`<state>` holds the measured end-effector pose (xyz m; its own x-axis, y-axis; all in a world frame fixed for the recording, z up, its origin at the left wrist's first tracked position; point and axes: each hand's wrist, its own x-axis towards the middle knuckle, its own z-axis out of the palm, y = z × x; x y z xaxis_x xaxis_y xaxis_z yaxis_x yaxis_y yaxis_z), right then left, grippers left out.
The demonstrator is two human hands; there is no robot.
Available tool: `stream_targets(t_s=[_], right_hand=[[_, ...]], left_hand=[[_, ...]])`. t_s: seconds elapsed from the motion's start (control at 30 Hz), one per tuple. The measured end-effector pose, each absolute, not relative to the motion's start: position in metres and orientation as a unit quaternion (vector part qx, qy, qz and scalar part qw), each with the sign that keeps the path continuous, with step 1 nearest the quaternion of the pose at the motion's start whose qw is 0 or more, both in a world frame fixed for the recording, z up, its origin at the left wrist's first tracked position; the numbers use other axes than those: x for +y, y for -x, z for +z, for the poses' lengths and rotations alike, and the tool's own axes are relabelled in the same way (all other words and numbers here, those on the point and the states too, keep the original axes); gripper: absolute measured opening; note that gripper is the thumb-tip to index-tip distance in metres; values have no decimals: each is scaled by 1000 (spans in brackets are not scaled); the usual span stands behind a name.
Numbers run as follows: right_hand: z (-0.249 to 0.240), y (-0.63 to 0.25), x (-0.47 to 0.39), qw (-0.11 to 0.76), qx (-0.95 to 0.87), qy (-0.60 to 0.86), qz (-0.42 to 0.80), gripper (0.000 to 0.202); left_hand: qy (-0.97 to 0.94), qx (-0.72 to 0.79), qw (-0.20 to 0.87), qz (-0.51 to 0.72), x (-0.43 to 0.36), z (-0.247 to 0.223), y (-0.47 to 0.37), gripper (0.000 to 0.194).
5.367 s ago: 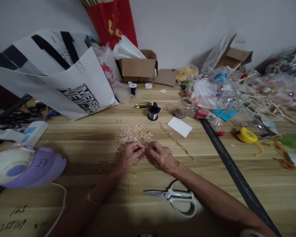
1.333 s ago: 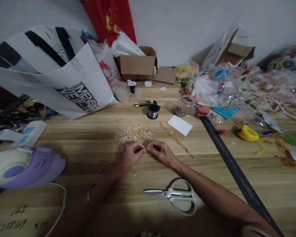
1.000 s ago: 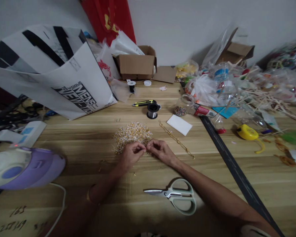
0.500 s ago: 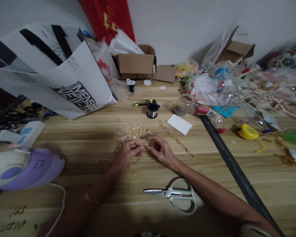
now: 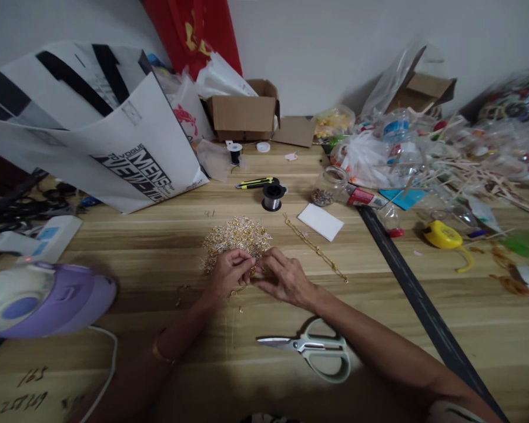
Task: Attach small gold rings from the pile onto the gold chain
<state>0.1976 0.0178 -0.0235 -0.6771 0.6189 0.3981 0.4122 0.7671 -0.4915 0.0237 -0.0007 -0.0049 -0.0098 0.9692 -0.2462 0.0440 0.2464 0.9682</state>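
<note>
My left hand (image 5: 233, 273) is closed in a pinch in front of a pile of gold and clear beaded pieces (image 5: 237, 234). What it pinches is too small to make out. My right hand (image 5: 288, 281) meets it fingertip to fingertip, with the fingers curled and the thumb lower down; anything they grip is hidden. Just under my left hand a bit of gold chain (image 5: 237, 291) shows, partly covered. A tiny gold piece (image 5: 240, 309) lies nearer to me. To the right of the pile a longer gold chain (image 5: 318, 251) is stretched out on the table.
Pale-green scissors (image 5: 326, 349) lie near my right forearm. Beyond the pile are a wire spool (image 5: 272, 198), a utility knife (image 5: 258, 183) and a white card (image 5: 320, 222). A purple appliance (image 5: 70, 299) stands left. Jars, sticks and a yellow tape measure (image 5: 442, 234) crowd the right.
My right hand has turned and shifted slightly, its thumb now lower and apart from the fingers. My left hand has barely moved. The things on the table lie as before.
</note>
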Motion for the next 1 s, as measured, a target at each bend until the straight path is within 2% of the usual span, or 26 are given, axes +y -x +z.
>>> stream_targets(t_s=[0.2, 0.4, 0.63, 0.8, 1.0], right_hand=[[-24, -198, 19, 272, -893, 289, 213, 13], [-23, -196, 21, 296, -874, 281, 265, 15], [-23, -195, 23, 335, -834, 303, 316, 13], [-21, -194, 21, 327, -809, 331, 359, 11], [-27, -192, 20, 307, -796, 335, 399, 19]], left_hand=[[-444, 570, 545, 426, -2, -9, -25, 26], [-461, 569, 530, 427, -2, -11, -26, 26], [-484, 572, 497, 437, -2, -11, -26, 18], [-508, 570, 471, 442, -1, -14, -26, 15], [-484, 564, 515, 427, -3, -8, -28, 17]])
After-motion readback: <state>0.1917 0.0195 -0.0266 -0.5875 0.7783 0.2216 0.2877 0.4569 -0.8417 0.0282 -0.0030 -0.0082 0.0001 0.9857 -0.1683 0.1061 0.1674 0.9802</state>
